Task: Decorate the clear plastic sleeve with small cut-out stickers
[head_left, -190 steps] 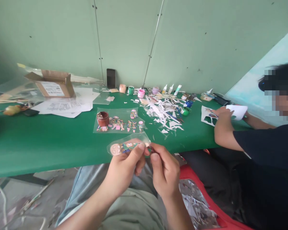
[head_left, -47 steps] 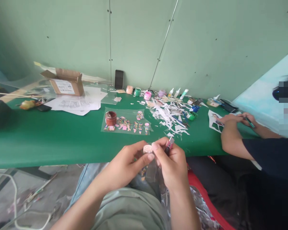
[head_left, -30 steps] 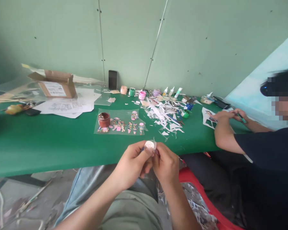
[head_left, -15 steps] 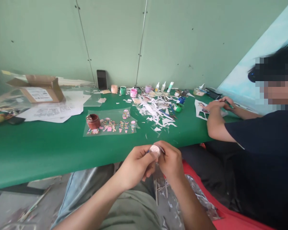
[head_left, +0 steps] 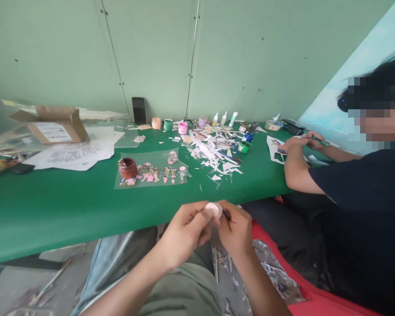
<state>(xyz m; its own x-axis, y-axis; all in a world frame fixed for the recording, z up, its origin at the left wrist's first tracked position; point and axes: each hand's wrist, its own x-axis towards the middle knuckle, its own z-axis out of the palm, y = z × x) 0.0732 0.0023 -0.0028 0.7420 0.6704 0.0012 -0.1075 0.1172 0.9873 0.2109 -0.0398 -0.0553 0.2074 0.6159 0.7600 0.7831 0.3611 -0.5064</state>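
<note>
The pale rounded piece (head_left: 213, 209) is between the two hands, by the near edge of the table (head_left: 69, 206); the left hand (head_left: 186, 232) pinches it with thumb and bent fingers, which cover part of it, so I cannot tell its long axis. The right hand (head_left: 236, 228) is just at its right side, fingers curled around a small dark tool (head_left: 227, 214), both forearms angled inward.

Soft, even light reaches your green table (head_left: 69, 206), its source out of view. Your wide lens stretches the edges, smearing the cardboard box (head_left: 57, 131); the pale piece (head_left: 214, 209) you hold blurs, and blocky pixels partly cover the co-worker's head (head_left: 378, 94).
</note>
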